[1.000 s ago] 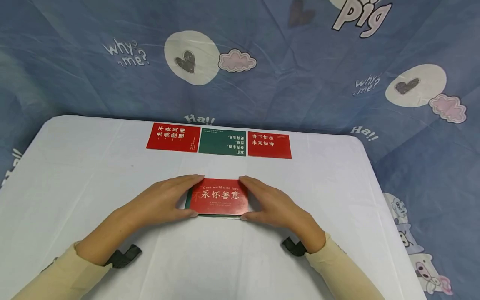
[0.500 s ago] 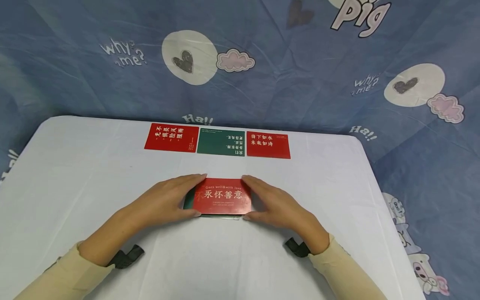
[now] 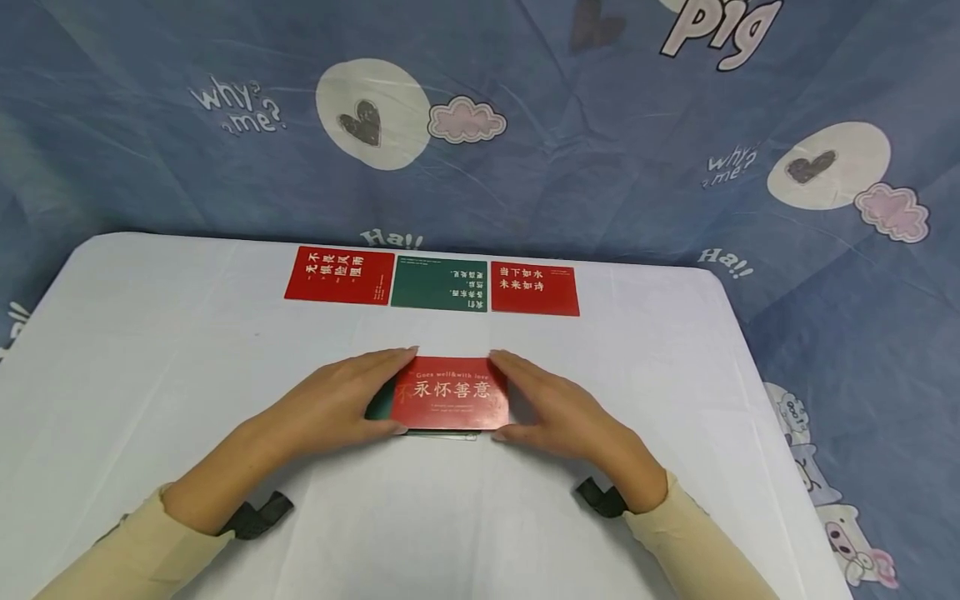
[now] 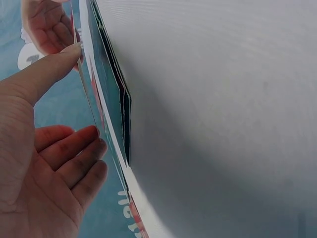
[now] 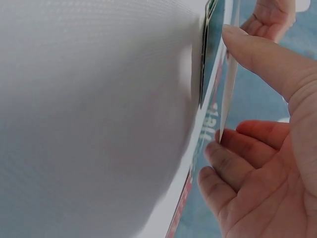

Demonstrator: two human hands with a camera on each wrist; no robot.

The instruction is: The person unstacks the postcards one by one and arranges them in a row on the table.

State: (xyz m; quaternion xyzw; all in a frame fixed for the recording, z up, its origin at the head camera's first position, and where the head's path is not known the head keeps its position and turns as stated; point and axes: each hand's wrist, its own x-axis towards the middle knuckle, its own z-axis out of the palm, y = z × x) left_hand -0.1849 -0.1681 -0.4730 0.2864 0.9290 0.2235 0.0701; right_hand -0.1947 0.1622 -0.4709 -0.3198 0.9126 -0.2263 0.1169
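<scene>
Left hand (image 3: 326, 407), fingers pinching one end of the red card (image 3: 450, 410); stack (image 3: 381, 405) on the counter (image 3: 187, 350), where I see it just beneath that card, a gap between; three-card row (image 3: 438, 284) farther back; right hand (image 3: 561, 410), fingers pinching the card's other end.

White table (image 3: 675, 375) and blue printed cloth (image 3: 600, 183) suggest a makeshift studio

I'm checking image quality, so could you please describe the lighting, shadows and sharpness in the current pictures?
Head: bright, the red card's large characters readable, its smallest print not; left wrist: broad soft shadow across the white tabletop; right wrist: white tabletop mostly in grey shade.
</scene>
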